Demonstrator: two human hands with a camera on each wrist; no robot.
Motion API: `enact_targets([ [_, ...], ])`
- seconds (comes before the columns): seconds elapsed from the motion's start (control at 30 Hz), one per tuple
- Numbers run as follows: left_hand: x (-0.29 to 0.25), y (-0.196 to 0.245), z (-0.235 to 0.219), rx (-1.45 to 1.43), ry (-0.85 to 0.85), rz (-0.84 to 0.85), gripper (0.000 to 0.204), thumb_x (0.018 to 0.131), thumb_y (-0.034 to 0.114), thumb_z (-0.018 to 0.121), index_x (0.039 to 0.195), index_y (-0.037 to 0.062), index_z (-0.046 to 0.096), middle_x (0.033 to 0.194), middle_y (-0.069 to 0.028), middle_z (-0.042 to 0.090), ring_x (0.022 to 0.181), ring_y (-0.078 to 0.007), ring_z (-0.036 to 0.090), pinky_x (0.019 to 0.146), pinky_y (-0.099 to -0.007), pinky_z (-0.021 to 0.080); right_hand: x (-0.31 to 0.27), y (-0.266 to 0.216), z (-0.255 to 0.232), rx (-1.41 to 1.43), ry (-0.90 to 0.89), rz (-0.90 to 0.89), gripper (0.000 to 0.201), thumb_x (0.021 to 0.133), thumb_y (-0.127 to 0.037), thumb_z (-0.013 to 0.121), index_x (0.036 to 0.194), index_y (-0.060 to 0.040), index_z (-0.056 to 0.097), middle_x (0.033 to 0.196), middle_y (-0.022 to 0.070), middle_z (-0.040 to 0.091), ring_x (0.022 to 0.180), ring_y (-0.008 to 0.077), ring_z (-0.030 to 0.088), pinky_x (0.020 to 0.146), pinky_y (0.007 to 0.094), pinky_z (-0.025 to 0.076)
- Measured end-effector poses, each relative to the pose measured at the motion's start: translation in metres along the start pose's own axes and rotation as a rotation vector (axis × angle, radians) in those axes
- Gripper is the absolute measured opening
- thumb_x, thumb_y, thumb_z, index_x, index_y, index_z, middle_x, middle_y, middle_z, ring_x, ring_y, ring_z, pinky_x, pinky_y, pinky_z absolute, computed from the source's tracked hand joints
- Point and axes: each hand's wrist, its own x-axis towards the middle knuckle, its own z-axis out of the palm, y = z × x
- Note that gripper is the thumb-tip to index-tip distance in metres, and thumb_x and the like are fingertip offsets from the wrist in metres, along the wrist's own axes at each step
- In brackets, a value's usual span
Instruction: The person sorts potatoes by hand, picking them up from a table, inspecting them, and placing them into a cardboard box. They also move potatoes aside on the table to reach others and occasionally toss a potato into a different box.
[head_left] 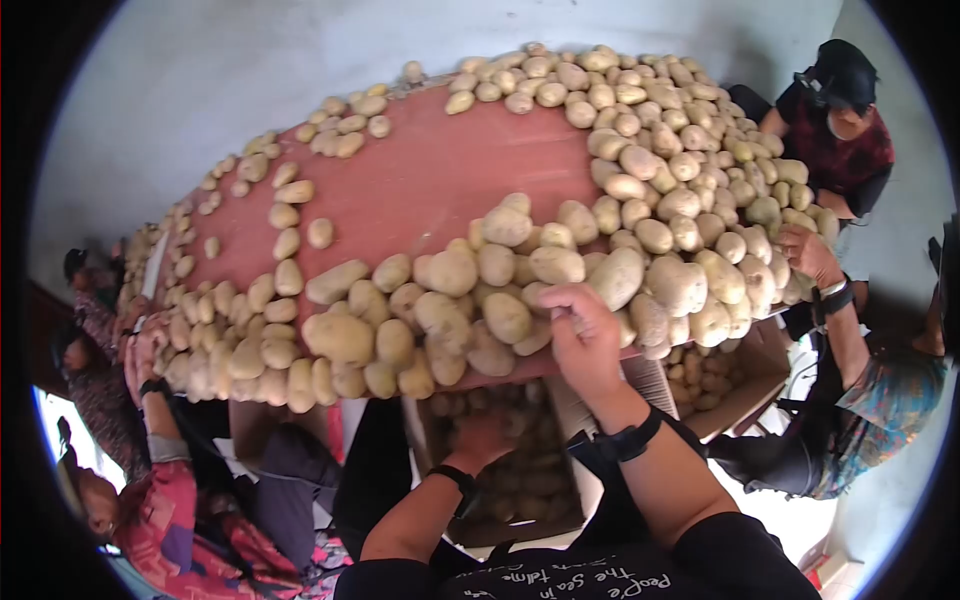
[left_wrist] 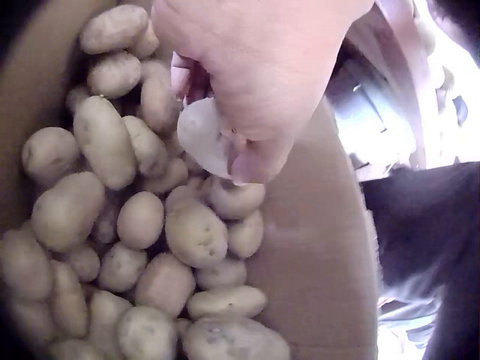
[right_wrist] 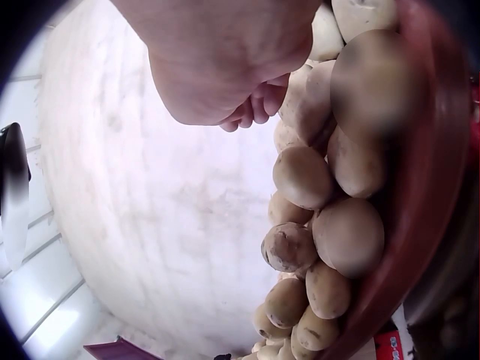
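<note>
My left hand (head_left: 483,440) reaches down into a cardboard box (head_left: 575,425) below the table edge. In the left wrist view its thumb and fingers pinch a pale potato (left_wrist: 202,136) over the heap of potatoes (left_wrist: 142,221) inside that box. At the front edge of the red table (head_left: 440,165), my right hand (head_left: 585,335) is beside the piled potatoes (head_left: 505,317). The right wrist view shows its fingers (right_wrist: 259,106) curled in close to a potato (right_wrist: 307,101), with nothing visible in them.
A second cardboard box (head_left: 750,375) of potatoes stands to the right. Other people's hands (head_left: 812,255) work at the table's right and left ends. More potatoes (head_left: 690,150) are heaped at the far right, and a wall (head_left: 300,50) rises behind.
</note>
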Motion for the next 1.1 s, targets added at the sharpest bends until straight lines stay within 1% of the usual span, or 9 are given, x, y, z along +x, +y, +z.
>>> enact_targets([
  [0.2,-0.057,-0.002,-0.030,-0.777,0.131,0.157,0.074,0.074,0.026,0.078,0.135,0.0049,0.041,0.121,-0.0163,0.060,0.116,-0.0274,0.058,0.099,-0.0382,0.046,-0.003,0.002,0.003,0.052,0.059,0.004,0.022,0.081,0.011,0.050,0.094,-0.0012,0.063,0.095,0.0107,0.064,0.085,0.0206,0.063,0.076,0.0281,0.050],
  [0.27,-0.076,0.002,-0.065,-1.084,0.020,0.192,0.073,0.076,0.020,0.078,0.136,0.0038,0.039,0.123,-0.0132,0.058,0.117,-0.0235,0.057,0.100,-0.0376,0.044,-0.003,0.005,0.001,0.069,0.075,-0.019,0.022,0.081,0.011,0.051,0.094,-0.0012,0.063,0.094,0.0094,0.064,0.084,0.0182,0.062,0.076,0.0265,0.048],
  [0.37,-0.108,0.019,-0.140,-1.190,0.048,0.350,0.073,0.078,0.016,0.076,0.139,0.0042,0.037,0.126,-0.0077,0.053,0.118,-0.0176,0.052,0.102,-0.0346,0.041,-0.002,0.005,-0.003,0.081,0.105,0.056,0.022,0.081,0.011,0.051,0.094,-0.0008,0.063,0.094,0.0084,0.063,0.082,0.0157,0.059,0.074,0.0260,0.048],
  [0.5,-0.103,0.011,-0.223,-0.988,0.320,0.397,0.069,0.078,0.016,0.075,0.137,0.0034,0.042,0.120,-0.0050,0.056,0.114,-0.0162,0.053,0.099,-0.0333,0.042,-0.002,0.017,-0.008,0.107,0.143,0.105,0.022,0.081,0.011,0.051,0.095,-0.0004,0.064,0.095,0.0074,0.063,0.080,0.0128,0.057,0.072,0.0248,0.047],
  [0.67,-0.064,-0.001,-0.288,-0.328,0.668,0.092,0.064,0.077,0.021,0.075,0.131,0.0020,0.048,0.115,-0.0106,0.060,0.107,-0.0214,0.058,0.092,-0.0348,0.047,0.002,0.018,-0.012,0.189,0.182,0.102,0.021,0.083,0.011,0.051,0.095,-0.0007,0.064,0.094,0.0053,0.061,0.079,0.0110,0.056,0.072,0.0233,0.046],
  [0.77,-0.036,-0.010,-0.289,-0.082,0.632,0.004,0.060,0.076,0.023,0.074,0.128,0.0010,0.053,0.112,-0.0177,0.063,0.107,-0.0280,0.061,0.091,-0.0371,0.048,0.004,0.014,-0.018,0.181,0.196,0.132,0.020,0.083,0.010,0.052,0.095,-0.0012,0.065,0.093,0.0050,0.061,0.080,0.0108,0.056,0.072,0.0233,0.046],
  [0.8,-0.029,-0.010,-0.292,-0.053,0.501,-0.086,0.057,0.075,0.028,0.073,0.123,0.0020,0.057,0.111,-0.0205,0.064,0.103,-0.0347,0.062,0.089,-0.0394,0.049,0.006,0.013,-0.020,0.181,0.203,0.126,0.020,0.083,0.009,0.052,0.095,-0.0012,0.065,0.093,0.0050,0.061,0.080,0.0108,0.056,0.072,0.0235,0.046],
  [0.93,-0.008,-0.010,-0.293,0.016,0.485,-0.084,0.052,0.078,0.030,0.071,0.121,0.0022,0.061,0.118,-0.0222,0.061,0.114,-0.0355,0.057,0.095,-0.0409,0.045,0.009,0.014,-0.026,0.158,0.224,0.123,0.019,0.083,0.009,0.053,0.094,-0.0020,0.064,0.091,0.0054,0.061,0.080,0.0130,0.057,0.073,0.0249,0.047],
  [1.1,0.004,0.041,-0.280,0.072,0.568,0.261,0.049,0.077,0.029,0.072,0.118,0.0040,0.062,0.115,-0.0189,0.062,0.110,-0.0351,0.056,0.095,-0.0427,0.045,0.012,0.012,-0.036,0.149,0.235,0.146,0.018,0.084,0.008,0.053,0.094,-0.0020,0.064,0.095,0.0065,0.064,0.083,0.0151,0.061,0.072,0.0259,0.048],
])
